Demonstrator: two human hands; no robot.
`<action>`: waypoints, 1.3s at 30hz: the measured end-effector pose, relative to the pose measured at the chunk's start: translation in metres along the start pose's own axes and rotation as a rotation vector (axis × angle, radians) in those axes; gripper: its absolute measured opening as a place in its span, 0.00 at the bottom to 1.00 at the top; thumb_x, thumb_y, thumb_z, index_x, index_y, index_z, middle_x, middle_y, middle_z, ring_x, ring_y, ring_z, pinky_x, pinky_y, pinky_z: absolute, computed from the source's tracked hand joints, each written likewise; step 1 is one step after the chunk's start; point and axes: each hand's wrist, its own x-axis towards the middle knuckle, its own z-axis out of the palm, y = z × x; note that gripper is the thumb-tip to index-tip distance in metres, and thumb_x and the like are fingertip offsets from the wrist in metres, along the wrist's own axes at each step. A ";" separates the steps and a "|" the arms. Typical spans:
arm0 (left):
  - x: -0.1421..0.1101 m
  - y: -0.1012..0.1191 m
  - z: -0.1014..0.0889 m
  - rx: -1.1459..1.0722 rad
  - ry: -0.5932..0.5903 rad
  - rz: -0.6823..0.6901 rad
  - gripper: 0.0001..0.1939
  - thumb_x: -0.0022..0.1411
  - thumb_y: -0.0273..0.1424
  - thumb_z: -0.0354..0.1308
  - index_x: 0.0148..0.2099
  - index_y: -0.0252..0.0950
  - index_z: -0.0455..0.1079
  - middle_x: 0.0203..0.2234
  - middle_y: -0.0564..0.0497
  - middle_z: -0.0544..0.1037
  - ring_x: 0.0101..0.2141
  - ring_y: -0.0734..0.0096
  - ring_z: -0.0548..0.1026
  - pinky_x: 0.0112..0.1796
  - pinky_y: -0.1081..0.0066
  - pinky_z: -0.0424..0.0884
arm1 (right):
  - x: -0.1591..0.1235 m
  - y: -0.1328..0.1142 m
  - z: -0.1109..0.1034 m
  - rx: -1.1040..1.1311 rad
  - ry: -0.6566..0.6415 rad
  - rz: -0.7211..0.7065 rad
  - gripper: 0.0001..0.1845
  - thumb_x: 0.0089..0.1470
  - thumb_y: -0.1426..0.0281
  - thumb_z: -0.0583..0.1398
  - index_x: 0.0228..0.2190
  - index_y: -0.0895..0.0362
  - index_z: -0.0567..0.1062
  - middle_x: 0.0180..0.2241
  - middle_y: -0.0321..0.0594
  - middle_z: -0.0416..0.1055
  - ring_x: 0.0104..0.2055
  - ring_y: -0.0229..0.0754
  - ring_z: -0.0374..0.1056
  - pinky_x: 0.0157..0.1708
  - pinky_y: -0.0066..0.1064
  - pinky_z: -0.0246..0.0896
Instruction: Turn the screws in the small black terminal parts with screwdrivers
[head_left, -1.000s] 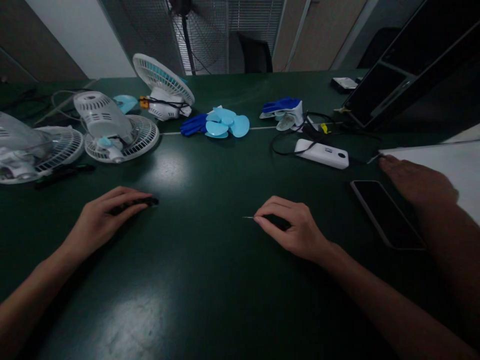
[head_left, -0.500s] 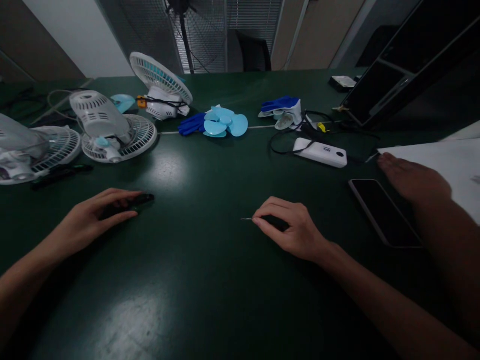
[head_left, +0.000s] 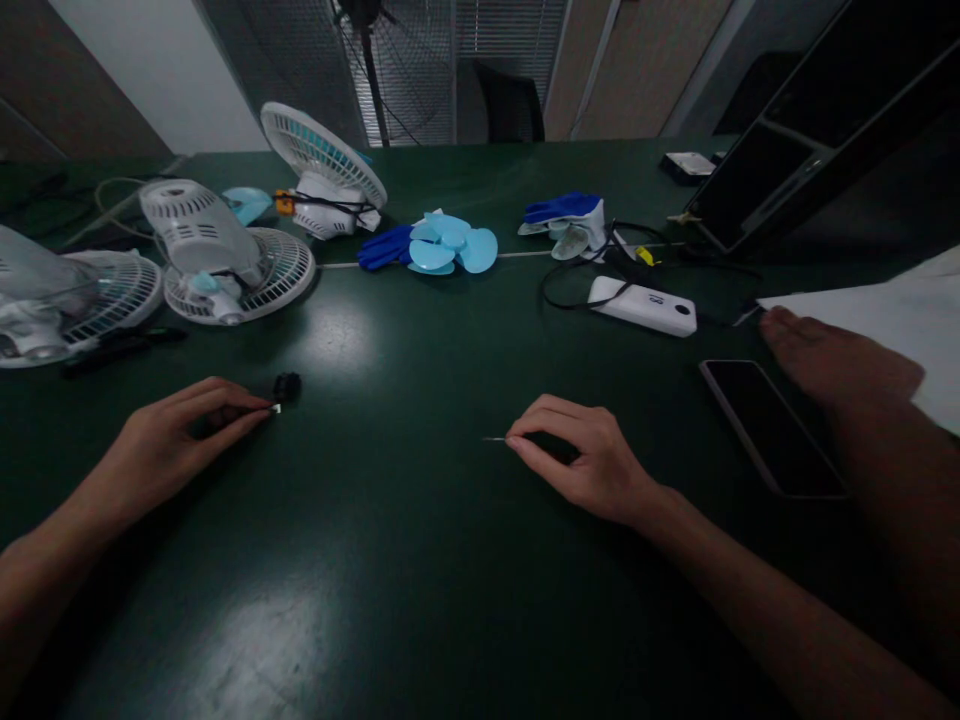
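My left hand (head_left: pixel 180 440) rests on the dark green table (head_left: pixel 420 560), fingers pinched on a small dark piece with a tiny white tip. A small black part (head_left: pixel 286 386) lies just beyond my fingertips, apart from them. My right hand (head_left: pixel 585 460) lies at the centre of the table, fingers curled round a dark handle whose thin metal tip (head_left: pixel 493 439) points left. Another person's hand (head_left: pixel 832 360) rests flat at the right, beside a black phone (head_left: pixel 772 425).
Dismantled white fans (head_left: pixel 225 255) lie at the back left, a further fan (head_left: pixel 326 175) behind them. Light blue fan blades (head_left: pixel 454 245), blue gloves (head_left: pixel 566 215), a white power bank (head_left: pixel 645 305) with black cable and white paper (head_left: pixel 885 310) lie beyond. A dark screen (head_left: pixel 757 190) stands at back right.
My left hand has drawn back toward me. The black part it covered now lies free on the table beyond the fingertips. My right hand has stayed still.
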 end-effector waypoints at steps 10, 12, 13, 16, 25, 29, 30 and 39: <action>-0.003 0.030 0.011 -0.095 0.378 -0.118 0.17 0.67 0.46 0.57 0.50 0.40 0.67 0.54 0.49 0.78 0.52 0.60 0.77 0.53 0.57 0.73 | 0.000 0.001 0.001 0.007 -0.018 -0.009 0.07 0.64 0.68 0.60 0.41 0.56 0.78 0.38 0.39 0.75 0.36 0.37 0.71 0.34 0.30 0.68; 0.001 0.034 0.015 -0.089 0.353 -0.049 0.16 0.68 0.44 0.55 0.52 0.40 0.65 0.59 0.48 0.74 0.58 0.59 0.73 0.53 0.58 0.73 | 0.000 0.001 0.001 0.004 -0.018 -0.012 0.08 0.64 0.67 0.60 0.41 0.55 0.78 0.38 0.39 0.76 0.36 0.37 0.71 0.35 0.30 0.69; 0.003 0.034 0.016 -0.089 0.291 -0.024 0.16 0.69 0.43 0.55 0.53 0.40 0.64 0.61 0.48 0.73 0.61 0.59 0.71 0.52 0.59 0.74 | 0.000 0.001 0.001 0.002 -0.018 -0.010 0.08 0.64 0.67 0.60 0.41 0.55 0.78 0.38 0.39 0.76 0.36 0.37 0.71 0.35 0.30 0.69; 0.008 0.029 0.019 -0.044 0.104 0.012 0.16 0.69 0.43 0.53 0.54 0.42 0.64 0.62 0.49 0.72 0.60 0.59 0.71 0.54 0.58 0.72 | 0.001 0.001 0.001 -0.002 -0.017 0.005 0.08 0.64 0.67 0.60 0.41 0.55 0.79 0.37 0.39 0.76 0.36 0.37 0.71 0.34 0.30 0.68; 0.005 0.030 0.018 0.169 0.180 0.093 0.15 0.70 0.43 0.52 0.52 0.43 0.68 0.52 0.49 0.75 0.53 0.59 0.72 0.52 0.59 0.73 | 0.001 0.001 0.001 -0.003 -0.014 -0.005 0.08 0.64 0.67 0.60 0.40 0.56 0.79 0.37 0.39 0.76 0.36 0.37 0.71 0.34 0.30 0.68; 0.005 0.031 0.018 0.170 0.195 0.028 0.15 0.69 0.43 0.53 0.53 0.43 0.69 0.51 0.50 0.75 0.52 0.58 0.73 0.52 0.58 0.73 | 0.001 0.000 0.001 -0.013 -0.008 -0.004 0.08 0.64 0.67 0.60 0.40 0.56 0.79 0.37 0.39 0.76 0.36 0.37 0.72 0.34 0.30 0.67; 0.005 0.031 0.018 0.145 0.194 0.010 0.15 0.69 0.43 0.53 0.53 0.43 0.69 0.51 0.50 0.75 0.52 0.58 0.73 0.53 0.58 0.73 | 0.001 0.000 0.001 -0.012 -0.008 -0.004 0.08 0.64 0.67 0.60 0.40 0.56 0.79 0.37 0.39 0.76 0.36 0.37 0.72 0.34 0.30 0.67; -0.002 0.033 0.014 -0.024 0.428 -0.123 0.18 0.67 0.45 0.57 0.54 0.42 0.70 0.52 0.55 0.79 0.51 0.61 0.78 0.55 0.56 0.73 | 0.000 0.001 0.001 -0.017 -0.020 -0.007 0.08 0.64 0.67 0.60 0.41 0.55 0.79 0.37 0.39 0.76 0.35 0.37 0.72 0.34 0.30 0.67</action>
